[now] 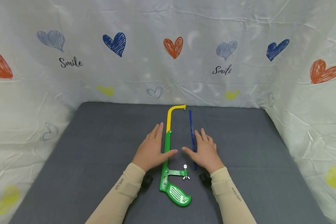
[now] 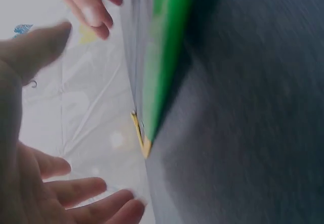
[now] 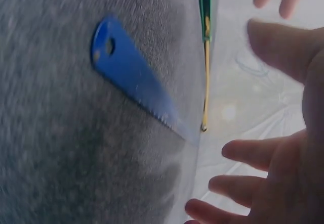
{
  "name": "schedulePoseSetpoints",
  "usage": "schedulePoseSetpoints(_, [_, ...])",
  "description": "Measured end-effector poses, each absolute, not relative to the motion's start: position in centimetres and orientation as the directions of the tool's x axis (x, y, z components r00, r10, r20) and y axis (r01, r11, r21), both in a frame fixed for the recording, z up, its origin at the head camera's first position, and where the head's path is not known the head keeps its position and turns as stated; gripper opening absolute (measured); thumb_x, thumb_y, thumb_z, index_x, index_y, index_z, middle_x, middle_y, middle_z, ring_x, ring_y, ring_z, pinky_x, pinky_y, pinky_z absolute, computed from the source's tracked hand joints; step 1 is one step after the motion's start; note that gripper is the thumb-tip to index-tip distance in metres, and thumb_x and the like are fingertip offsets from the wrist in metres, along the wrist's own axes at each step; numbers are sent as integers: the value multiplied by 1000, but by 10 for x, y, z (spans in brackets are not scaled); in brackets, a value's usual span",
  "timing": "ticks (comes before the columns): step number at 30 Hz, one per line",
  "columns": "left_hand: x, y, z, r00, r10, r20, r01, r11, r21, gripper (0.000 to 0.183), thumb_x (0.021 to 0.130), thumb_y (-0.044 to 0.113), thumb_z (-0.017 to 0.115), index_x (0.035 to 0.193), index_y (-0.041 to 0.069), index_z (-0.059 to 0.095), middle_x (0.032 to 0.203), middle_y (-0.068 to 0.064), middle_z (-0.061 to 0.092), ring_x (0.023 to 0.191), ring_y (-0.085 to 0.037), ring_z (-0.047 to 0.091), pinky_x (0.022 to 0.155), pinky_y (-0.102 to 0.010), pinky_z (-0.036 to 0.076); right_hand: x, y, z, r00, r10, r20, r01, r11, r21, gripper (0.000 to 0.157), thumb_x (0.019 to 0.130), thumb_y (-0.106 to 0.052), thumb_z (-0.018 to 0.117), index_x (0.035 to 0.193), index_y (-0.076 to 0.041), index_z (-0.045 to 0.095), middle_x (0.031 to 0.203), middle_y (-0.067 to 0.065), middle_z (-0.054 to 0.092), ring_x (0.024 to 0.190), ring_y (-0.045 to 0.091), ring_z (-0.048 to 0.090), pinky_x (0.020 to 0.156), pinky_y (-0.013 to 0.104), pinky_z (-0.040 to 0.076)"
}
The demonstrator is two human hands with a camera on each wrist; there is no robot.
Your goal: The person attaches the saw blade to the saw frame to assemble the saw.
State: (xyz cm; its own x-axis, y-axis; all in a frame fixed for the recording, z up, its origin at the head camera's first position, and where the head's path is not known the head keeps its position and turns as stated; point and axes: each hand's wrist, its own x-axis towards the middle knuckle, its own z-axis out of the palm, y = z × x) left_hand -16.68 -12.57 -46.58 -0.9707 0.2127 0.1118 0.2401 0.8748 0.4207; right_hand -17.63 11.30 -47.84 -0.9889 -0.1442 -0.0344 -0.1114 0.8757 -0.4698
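A hacksaw frame (image 1: 167, 146) lies on the grey table, its green grip (image 1: 179, 195) toward me and its yellow front arm (image 1: 169, 119) at the far end. Beside it on the right is a separate blue saw blade (image 1: 191, 130); the right wrist view shows its hole and toothed edge. My left hand (image 1: 151, 151) hovers over the frame's left side, fingers extended and thumb across the green bar. Above the blade's near half is my right hand (image 1: 205, 152), fingers spread, thumb pointing left. Neither hand holds anything.
A silver wing nut (image 1: 186, 177) sits on the frame's short green crosspiece. The grey table (image 1: 114, 130) meets a pale hanging sheet (image 1: 145, 71) printed with hearts at its back edge and sides. Dark wrist cameras are strapped beneath both sleeves.
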Motion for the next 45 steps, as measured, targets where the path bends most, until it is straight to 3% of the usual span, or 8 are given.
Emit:
schedulePoseSetpoints(6, [-164,-112,-462,-984,160,76,177,866,468,105,87,65,67,163,14,16,150,-18,46,116,-33,65,88,-49,59,-175,106,-472,-992,-122,-13,-102,880,-463,87,91,-57,66,154,-3,39,154,27,39,136,49,45,107,66,41])
schedulePoseSetpoints(9, [-163,-106,-460,-990,130,52,139,863,485,98,89,57,70,162,12,21,142,-18,52,100,-28,68,78,-44,60,-176,103,-467,-996,-91,-6,-77,875,-478,82,92,-55,66,149,0,46,140,28,51,122,45,57,98,59,50])
schedulePoseSetpoints(14, [-160,-99,-458,-994,105,20,100,845,526,91,89,52,71,160,12,29,139,-17,54,97,-27,66,78,-44,58,-176,98,-461,-997,-71,-36,-44,871,-489,77,92,-55,65,144,1,53,123,24,59,99,37,64,84,52,56])
schedulePoseSetpoints(19, [-160,-96,-460,-996,88,23,87,849,522,89,89,50,73,158,12,33,137,-16,55,98,-27,65,82,-45,58,-178,95,-459,-997,-65,-52,-32,878,-478,72,92,-55,66,134,3,61,109,21,60,85,33,63,75,49,55])
schedulePoseSetpoints(25, [-158,-96,-464,-996,81,-31,55,864,500,87,86,40,80,156,8,38,131,-20,57,92,-29,66,78,-44,58,-179,94,-461,-999,-32,-42,-10,899,-438,60,90,-53,69,107,4,70,90,16,57,67,29,58,63,45,53])
schedulePoseSetpoints(35, [-158,-92,-464,-997,67,-25,48,891,452,65,88,26,80,142,0,55,121,-18,58,80,-27,66,68,-39,58,-183,100,-463,-996,25,-83,61,882,-467,43,88,-36,75,60,-10,57,56,7,52,49,22,54,44,32,40])
schedulePoseSetpoints(41, [-158,-95,-465,-997,54,-54,22,883,469,44,86,27,81,119,0,68,103,-17,57,67,-25,60,61,-38,54,-184,102,-468,-995,33,-93,71,892,-445,43,88,-24,71,51,-15,50,51,5,50,46,23,53,44,33,40])
schedulePoseSetpoints(45, [-159,-96,-466,-995,53,-83,7,879,477,43,87,29,80,118,1,68,100,-16,56,67,-25,58,61,-38,53,-184,103,-468,-993,44,-113,90,891,-445,41,87,-22,69,51,-14,51,53,7,55,47,25,55,45,34,42])
